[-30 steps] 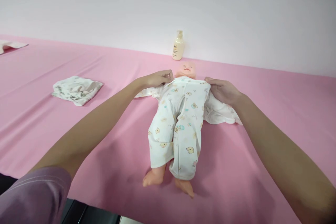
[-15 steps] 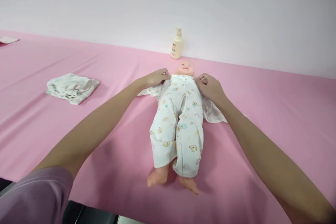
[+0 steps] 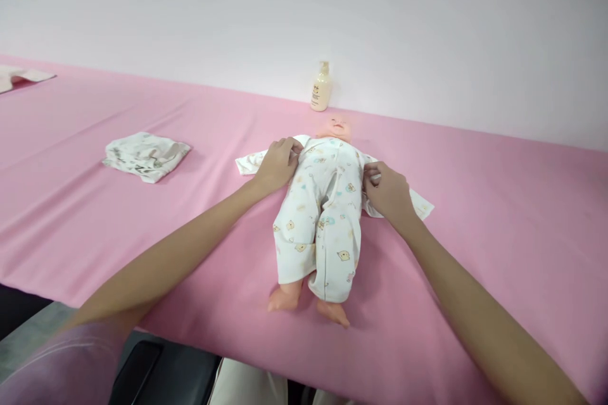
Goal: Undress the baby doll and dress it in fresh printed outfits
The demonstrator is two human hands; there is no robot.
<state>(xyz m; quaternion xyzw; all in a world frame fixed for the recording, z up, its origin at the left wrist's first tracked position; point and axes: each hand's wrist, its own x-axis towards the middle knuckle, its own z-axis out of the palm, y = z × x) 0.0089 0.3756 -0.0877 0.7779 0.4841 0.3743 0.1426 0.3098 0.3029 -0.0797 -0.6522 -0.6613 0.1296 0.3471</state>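
Note:
A baby doll (image 3: pixel 338 128) lies on its back, its head away from me and its bare feet towards me. White baby pants (image 3: pixel 327 202) with small bear prints cover it from the chest down to the ankles. A white printed baby shirt (image 3: pixel 251 163) spreads out from under the pants, with a sleeve to each side. My left hand (image 3: pixel 279 164) is closed at the left edge of the pants, fingers curled beside the waist. On the other side my right hand (image 3: pixel 387 190) pinches the pants' right edge, lower down. The fingertips of both hands are partly hidden.
A cream pump bottle (image 3: pixel 322 90) stands against the wall behind the doll's head. Folded white printed cloth (image 3: pixel 147 157) lies to the left on the pink sheet (image 3: pixel 199 120). A pale pink cloth (image 3: pixel 23 78) is at the far left. A black chair (image 3: pixel 166 370) shows below the table edge.
Both hands have moved from the top corners of the waistband down along the sides of the pants. More of the shirt's sleeves shows now. The view has shifted slightly.

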